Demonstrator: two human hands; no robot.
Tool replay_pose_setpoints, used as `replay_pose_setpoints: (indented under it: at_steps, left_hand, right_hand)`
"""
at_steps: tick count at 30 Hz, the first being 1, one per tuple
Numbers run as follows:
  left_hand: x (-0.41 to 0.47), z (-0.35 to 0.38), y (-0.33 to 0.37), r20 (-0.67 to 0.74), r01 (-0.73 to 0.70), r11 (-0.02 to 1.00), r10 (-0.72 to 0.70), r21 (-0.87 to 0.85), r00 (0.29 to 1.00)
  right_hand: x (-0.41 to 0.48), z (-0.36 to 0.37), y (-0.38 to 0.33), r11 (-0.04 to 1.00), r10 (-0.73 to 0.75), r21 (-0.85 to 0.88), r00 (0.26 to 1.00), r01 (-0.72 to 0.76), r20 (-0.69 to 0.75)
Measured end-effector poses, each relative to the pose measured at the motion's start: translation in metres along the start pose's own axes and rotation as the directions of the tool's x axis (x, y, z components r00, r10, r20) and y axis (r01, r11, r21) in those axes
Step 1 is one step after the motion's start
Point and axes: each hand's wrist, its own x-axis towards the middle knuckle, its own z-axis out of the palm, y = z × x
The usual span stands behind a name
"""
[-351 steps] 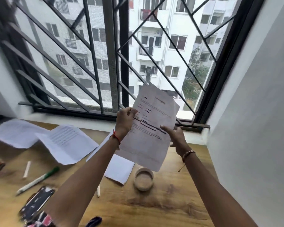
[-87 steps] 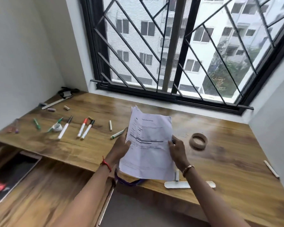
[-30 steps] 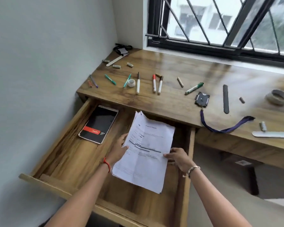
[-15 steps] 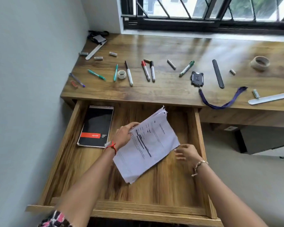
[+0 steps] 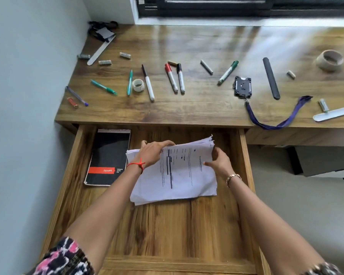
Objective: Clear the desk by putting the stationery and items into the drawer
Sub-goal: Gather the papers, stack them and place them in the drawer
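Papers: a stack of printed papers (image 5: 175, 175) is lying inside the open drawer, right of its middle. Its near edge is resting on the drawer floor and its far edge is lifting slightly between the hands.
Left hand: the left hand (image 5: 152, 153) is gripping the far left part of the stack, fingers curling over the far edge.
Right hand: the right hand (image 5: 218, 162) is holding the stack's right edge, with the thumb lying on the top sheet and the fingers curling round the side.
Drawer: the drawer (image 5: 243, 155) is standing pulled out below the desk's front edge.
Notepad: a black notepad (image 5: 107, 157) with a red band is lying flat in the drawer's far left corner, just beside the papers.
Desk: the desk (image 5: 207, 108) is carrying scattered stationery.
Markers: a red-capped marker (image 5: 171, 78) and a black-capped marker (image 5: 180, 78) are lying side by side, with a green marker (image 5: 227, 72) lying to their right.
Tape: a small white roll (image 5: 137, 84) is sitting left of the markers, and a larger tan roll (image 5: 329, 60) is sitting at the far right.
Badge holder: a dark badge holder (image 5: 242, 86) is lying near the front edge, its purple lanyard (image 5: 276, 120) trailing over that edge.
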Motion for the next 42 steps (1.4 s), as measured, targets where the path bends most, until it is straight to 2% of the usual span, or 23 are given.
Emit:
replay_pose_setpoints:
  at_steps: [5,9,12,14,18,21,25,27,31,37,42]
  left_hand:
    - [0.016,0.005,-0.004,0.040,0.006,1.000,-0.005,-0.017,0.999]
    - [0.019,0.014,-0.016,-0.054,0.053,0.996,-0.057,-0.072,0.997]
    - [0.013,0.026,-0.030,-0.149,0.174,0.981,-0.185,-0.087,0.971]
    - [0.006,0.035,-0.037,-0.202,0.295,0.949,-0.312,-0.110,0.929]
    - [-0.007,0.046,-0.045,-0.196,0.456,0.849,-0.511,-0.267,0.837]
    - [-0.015,0.055,-0.047,-0.151,0.456,0.809,-0.537,-0.371,0.830]
    - [-0.019,0.061,-0.044,-0.130,0.506,0.715,-0.630,-0.482,0.766]
    - [-0.018,0.060,-0.041,-0.146,0.496,0.701,-0.641,-0.513,0.754]
    - [-0.008,0.056,-0.048,-0.143,0.447,0.689,-0.619,-0.571,0.772]
    - [0.008,0.041,-0.062,-0.069,0.421,0.561,-0.653,-0.712,0.754]
    - [0.023,0.026,-0.072,-0.102,0.365,0.589,-0.610,-0.721,0.786]
  right_hand:
    - [0.023,0.005,0.005,0.997,0.000,0.075,0.999,0.003,-0.042]
    - [0.034,0.004,0.008,0.995,0.044,0.089,0.994,-0.035,-0.100]
    - [0.044,0.005,0.009,0.989,0.080,0.130,0.991,-0.065,-0.110]
    - [0.049,0.008,0.008,0.984,0.116,0.147,0.988,-0.100,-0.103]
    - [0.056,0.018,0.005,0.985,0.167,0.069,0.967,-0.156,-0.192]
    - [0.052,0.024,0.005,0.973,0.177,-0.094,0.946,-0.209,-0.272]
    - [0.045,0.033,0.006,0.950,0.181,-0.209,0.954,-0.232,-0.239]
    - [0.044,0.036,0.004,0.944,0.183,-0.228,0.952,-0.240,-0.245]
    - [0.046,0.036,0.004,0.949,0.211,-0.180,0.945,-0.260,-0.250]
    - [0.054,0.030,-0.005,0.967,0.228,-0.056,0.939,-0.250,-0.257]
    - [0.066,0.027,-0.018,0.985,0.172,0.055,0.955,-0.164,-0.243]
